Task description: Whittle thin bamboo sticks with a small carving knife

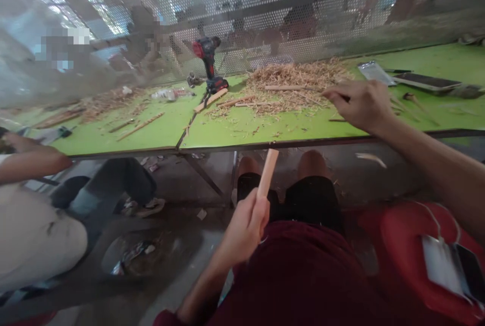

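Note:
My left hand (pixel 245 225) is closed around a short pale wooden stick (pixel 267 172), held upright over my lap just below the table edge. My right hand (pixel 359 103) reaches out over the green table (pixel 235 129), its fingers pinched on a thin dark tool (pixel 343 97) next to a pile of wood shavings (pixel 295 83). More wooden sticks (pixel 282 88) lie in and beside that pile.
A red and black cordless drill (pixel 208 65) stands at the table's middle back. A perforated metal screen (pixel 265 7) backs the table. A phone (pixel 426 81) lies far right. Another person's arm (pixel 30 161) rests at the left. A red stool (pixel 409 245) with devices stands at my right.

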Demonstrator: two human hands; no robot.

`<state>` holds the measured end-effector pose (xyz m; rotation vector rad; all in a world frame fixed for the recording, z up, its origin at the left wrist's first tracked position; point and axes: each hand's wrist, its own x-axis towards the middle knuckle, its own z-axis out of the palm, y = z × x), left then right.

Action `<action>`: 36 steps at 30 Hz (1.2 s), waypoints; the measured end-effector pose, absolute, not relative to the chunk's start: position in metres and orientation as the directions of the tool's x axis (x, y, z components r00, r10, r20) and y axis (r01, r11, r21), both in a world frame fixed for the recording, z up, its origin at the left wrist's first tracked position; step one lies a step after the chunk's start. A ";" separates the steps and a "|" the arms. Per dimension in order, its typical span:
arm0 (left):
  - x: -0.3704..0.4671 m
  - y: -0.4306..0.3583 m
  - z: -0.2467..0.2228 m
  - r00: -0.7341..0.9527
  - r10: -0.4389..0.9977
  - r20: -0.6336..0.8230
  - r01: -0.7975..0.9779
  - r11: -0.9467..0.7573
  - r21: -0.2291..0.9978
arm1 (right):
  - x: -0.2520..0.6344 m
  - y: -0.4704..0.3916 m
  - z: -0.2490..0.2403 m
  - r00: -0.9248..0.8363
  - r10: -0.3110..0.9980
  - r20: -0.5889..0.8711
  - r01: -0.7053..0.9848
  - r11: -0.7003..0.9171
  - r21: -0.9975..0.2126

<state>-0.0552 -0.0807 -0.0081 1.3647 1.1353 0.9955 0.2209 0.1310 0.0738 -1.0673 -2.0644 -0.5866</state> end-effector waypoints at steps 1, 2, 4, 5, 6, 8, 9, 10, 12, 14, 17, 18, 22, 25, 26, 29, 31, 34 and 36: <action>-0.055 -0.079 -0.010 0.200 0.979 -0.028 0.070 0.014 0.997 | 0.220 0.126 0.076 -0.417 0.483 0.770 0.802 0.594 0.062; -0.055 -0.076 -0.012 0.194 0.980 -0.032 0.035 0.026 0.999 | 0.216 0.116 0.077 -0.458 0.471 0.754 0.763 0.644 0.061; -0.053 -0.070 -0.014 0.186 0.981 -0.046 -0.026 0.052 0.998 | 0.198 0.088 0.073 -0.517 0.470 0.716 0.693 0.721 0.027; -0.052 -0.068 -0.014 0.180 0.982 -0.056 -0.053 0.067 0.996 | 0.188 0.073 0.069 -0.536 0.484 0.692 0.667 0.745 -0.004; -0.051 -0.066 -0.013 0.172 0.983 -0.066 -0.076 0.080 0.994 | 0.178 0.059 0.064 -0.552 0.486 0.677 0.640 0.768 -0.029; -0.049 -0.065 -0.013 0.158 0.985 -0.074 -0.100 0.091 0.991 | 0.163 0.038 0.053 -0.573 0.483 0.662 0.608 0.792 -0.051; -0.048 -0.065 -0.013 0.159 0.985 -0.070 -0.100 0.086 0.991 | 0.158 0.033 0.048 -0.584 0.481 0.654 0.606 0.794 -0.043; -0.047 -0.066 -0.013 0.164 0.984 -0.062 -0.097 0.078 0.992 | 0.155 0.029 0.044 -0.593 0.484 0.643 0.615 0.788 -0.025; -0.045 -0.068 -0.015 0.178 0.983 -0.046 -0.100 0.065 0.993 | 0.153 0.028 0.038 -0.612 0.502 0.611 0.648 0.761 0.023; -0.044 -0.068 -0.018 0.188 0.981 -0.039 -0.113 0.061 0.992 | 0.154 0.030 0.035 -0.621 0.537 0.571 0.681 0.730 0.054; -0.043 -0.066 -0.021 0.193 0.980 -0.038 -0.117 0.062 0.991 | 0.157 0.036 0.032 -0.630 0.533 0.565 0.695 0.711 0.104; -0.044 -0.064 -0.021 0.199 0.979 -0.040 -0.122 0.065 0.990 | 0.158 0.039 0.032 -0.640 0.511 0.574 0.688 0.713 0.132; -0.045 -0.062 -0.019 0.246 0.968 -0.041 -0.203 0.093 0.975 | 0.162 0.054 0.029 -0.695 0.345 0.631 0.627 0.720 0.298; -0.045 -0.062 -0.018 0.266 0.963 -0.040 -0.264 0.113 0.958 | 0.166 0.066 0.028 -0.713 0.230 0.662 0.581 0.722 0.375; -0.046 -0.062 -0.019 0.269 0.962 -0.045 -0.281 0.124 0.952 | 0.167 0.069 0.028 -0.719 0.209 0.662 0.565 0.731 0.383; -0.046 -0.062 -0.022 0.284 0.957 -0.066 -0.327 0.162 0.931 | 0.167 0.072 0.028 -0.749 0.212 0.628 0.523 0.772 0.362; -0.047 -0.062 -0.023 0.288 0.955 -0.074 -0.344 0.175 0.923 | 0.164 0.072 0.029 -0.770 0.258 0.583 0.510 0.799 0.320; -0.050 -0.066 -0.020 0.272 0.960 -0.062 -0.346 0.158 0.925 | 0.163 0.082 0.042 -0.758 0.389 0.523 0.540 0.825 0.169; -0.055 -0.073 -0.017 0.261 0.965 -0.042 -0.329 0.129 0.936 | 0.172 0.101 0.061 -0.596 0.552 0.583 0.650 0.758 -0.053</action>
